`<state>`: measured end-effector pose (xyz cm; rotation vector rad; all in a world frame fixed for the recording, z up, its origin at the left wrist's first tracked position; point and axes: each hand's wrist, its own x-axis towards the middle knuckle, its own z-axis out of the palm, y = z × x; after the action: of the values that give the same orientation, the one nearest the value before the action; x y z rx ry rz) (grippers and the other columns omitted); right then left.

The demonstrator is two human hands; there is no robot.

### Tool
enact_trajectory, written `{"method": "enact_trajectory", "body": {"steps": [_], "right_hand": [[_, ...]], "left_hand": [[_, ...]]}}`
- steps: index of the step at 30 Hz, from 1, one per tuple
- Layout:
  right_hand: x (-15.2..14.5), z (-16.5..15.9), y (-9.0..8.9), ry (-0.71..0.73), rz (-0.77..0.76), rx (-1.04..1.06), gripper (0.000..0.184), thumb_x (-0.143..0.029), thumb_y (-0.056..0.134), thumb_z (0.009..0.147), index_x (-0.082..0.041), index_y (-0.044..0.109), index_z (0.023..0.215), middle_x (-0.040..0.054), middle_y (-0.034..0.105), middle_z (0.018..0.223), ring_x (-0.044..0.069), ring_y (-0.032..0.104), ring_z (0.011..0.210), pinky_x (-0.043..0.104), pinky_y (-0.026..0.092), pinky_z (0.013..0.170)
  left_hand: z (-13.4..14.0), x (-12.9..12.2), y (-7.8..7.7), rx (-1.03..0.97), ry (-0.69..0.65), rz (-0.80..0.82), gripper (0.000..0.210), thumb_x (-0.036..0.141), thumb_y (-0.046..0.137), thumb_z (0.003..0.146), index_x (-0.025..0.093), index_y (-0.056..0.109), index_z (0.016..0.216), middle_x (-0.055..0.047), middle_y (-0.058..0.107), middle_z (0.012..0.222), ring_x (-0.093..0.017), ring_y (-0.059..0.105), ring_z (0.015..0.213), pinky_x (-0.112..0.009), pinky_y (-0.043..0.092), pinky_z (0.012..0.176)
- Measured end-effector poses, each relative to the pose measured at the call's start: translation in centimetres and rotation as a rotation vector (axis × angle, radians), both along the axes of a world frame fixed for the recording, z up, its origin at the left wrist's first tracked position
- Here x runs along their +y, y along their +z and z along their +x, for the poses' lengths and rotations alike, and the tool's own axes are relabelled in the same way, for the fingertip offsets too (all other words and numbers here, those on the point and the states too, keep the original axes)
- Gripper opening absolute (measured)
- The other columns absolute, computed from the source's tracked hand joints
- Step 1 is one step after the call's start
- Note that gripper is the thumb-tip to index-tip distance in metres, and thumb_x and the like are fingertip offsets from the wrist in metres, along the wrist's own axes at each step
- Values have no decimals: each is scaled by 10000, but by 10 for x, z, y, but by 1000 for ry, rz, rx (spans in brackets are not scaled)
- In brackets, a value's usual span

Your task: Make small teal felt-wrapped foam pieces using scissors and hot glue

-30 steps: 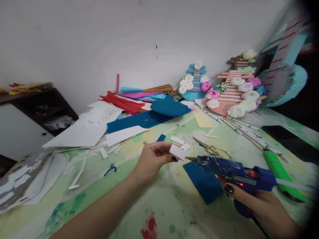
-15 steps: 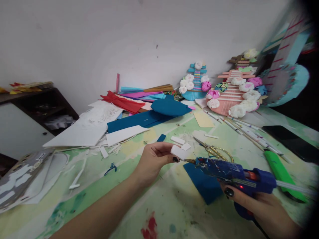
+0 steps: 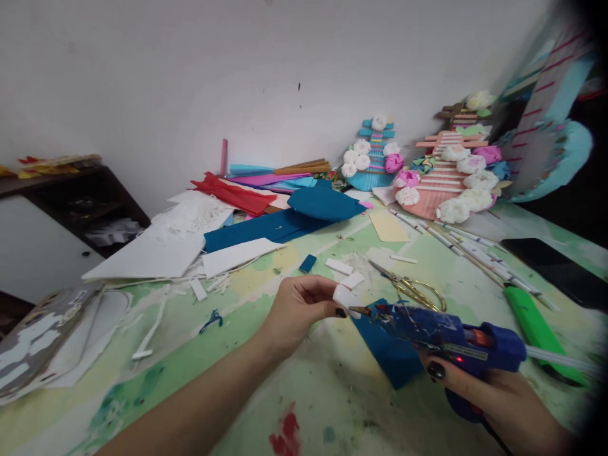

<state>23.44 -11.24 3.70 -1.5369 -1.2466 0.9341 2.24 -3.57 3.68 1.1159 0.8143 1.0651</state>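
Observation:
Between thumb and fingers, my left hand (image 3: 297, 310) pinches a small white foam piece (image 3: 346, 296). My right hand (image 3: 498, 392) is wrapped round the handle of a blue hot glue gun (image 3: 451, 335) with a red light glowing on its side. The gun's nozzle meets the lower edge of the white piece; whether glue is flowing I cannot make out. Beneath the gun lies a sheet of dark blue paper (image 3: 392, 351), partly covered by it. Just beyond my left hand are small white strips (image 3: 339, 266) and a little blue rectangle (image 3: 308, 263).
Gold-handled scissors (image 3: 413, 288) lie behind the glue gun. At right are a green cutter (image 3: 536, 329), a black phone (image 3: 560, 266) and several paper sticks (image 3: 451, 244). Flower-trimmed guitar shapes (image 3: 373, 164) lean at the back. White foam sheets (image 3: 152, 256) and a blue guitar cutout (image 3: 325, 206) sit left of centre.
My left hand has shifted slightly right, tilting the white piece against the nozzle. More of the small blue rectangle shows behind it. The glue gun has barely moved.

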Motion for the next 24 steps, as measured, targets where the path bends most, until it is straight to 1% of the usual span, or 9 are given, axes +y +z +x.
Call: {"method": "enact_trajectory", "body": {"steps": [5, 7, 10, 13, 18, 21, 24], "right_hand": [[0, 1, -1, 4, 30, -44, 398, -644, 710, 569, -264, 760, 674, 40, 720, 640, 276, 684, 765, 343, 576, 784], [0, 2, -1, 10, 31, -49, 389, -633, 714, 573, -263, 759, 680, 35, 711, 615, 270, 681, 726, 342, 581, 759], [0, 2, 0, 17, 17, -49, 366, -615, 719, 575, -264, 754, 671, 33, 705, 607, 275, 682, 758, 331, 582, 749], [0, 2, 0, 13, 15, -42, 353, -609, 732, 560, -264, 745, 633, 34, 709, 623, 276, 682, 788, 328, 575, 778], [0, 3, 1, 29, 18, -64, 381, -635, 720, 557, -265, 754, 638, 39, 696, 590, 276, 680, 768, 355, 561, 820], [-1, 2, 1, 30, 11, -64, 404, -661, 707, 558, -267, 757, 637, 46, 708, 617, 277, 680, 766, 372, 549, 850], [-1, 2, 0, 14, 7, -40, 397, -661, 706, 564, -270, 750, 614, 44, 718, 636, 276, 683, 767, 359, 557, 832]], "left_hand": [[2, -1, -1, 9, -17, 5, 153, 64, 737, 580, 152, 748, 705, -36, 723, 661, -159, 670, 618, -274, 567, 658], [2, -2, 0, 19, -26, 6, 136, 76, 738, 587, 153, 749, 699, -36, 720, 651, -150, 660, 593, -276, 567, 655], [3, -2, 1, 21, -47, -5, 146, 58, 722, 589, 151, 751, 699, -37, 723, 659, -140, 657, 589, -260, 563, 649], [5, -3, 1, 2, -65, -14, 160, 35, 714, 585, 143, 749, 696, -32, 720, 646, -130, 658, 590, -233, 557, 633], [5, -4, -1, 2, -85, -15, 164, 24, 694, 611, 141, 747, 713, -30, 726, 660, -121, 665, 600, -208, 552, 618], [4, -5, -2, 16, -91, -18, 159, 32, 695, 623, 141, 747, 725, -31, 731, 676, -116, 665, 602, -203, 550, 616], [4, -5, -2, 23, -95, -30, 150, 37, 698, 624, 137, 747, 726, -31, 726, 666, -113, 659, 590, -204, 548, 612]]}}
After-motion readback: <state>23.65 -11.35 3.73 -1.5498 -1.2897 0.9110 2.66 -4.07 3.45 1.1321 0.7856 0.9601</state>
